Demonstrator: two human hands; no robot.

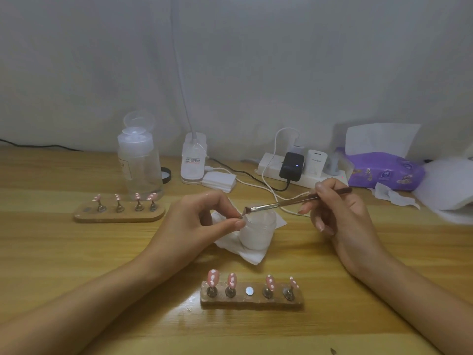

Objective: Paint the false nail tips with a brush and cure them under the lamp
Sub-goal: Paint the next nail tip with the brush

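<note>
My right hand point(337, 211) grips a thin brush point(289, 202) whose bristle end reaches left over a frosted white jar point(257, 233). My left hand point(202, 216) pinches a small piece at the brush tip, just above the jar's rim; I cannot tell what that piece is. Near me lies a brown holder point(252, 299) carrying several pink false nail tips point(213, 277) with white dots, and its middle post is bare. A second holder point(119, 213) with several pink tips sits at the left. A white lamp point(193, 160) stands at the back.
A clear bottle point(139, 162) with an open flip cap stands behind the left holder. White pads point(218, 181) lie beside the lamp. A power strip point(294, 170) with chargers and cables, a purple tissue pack point(384, 172) and crumpled tissue fill the back right. A paper napkin point(235, 245) lies under the jar.
</note>
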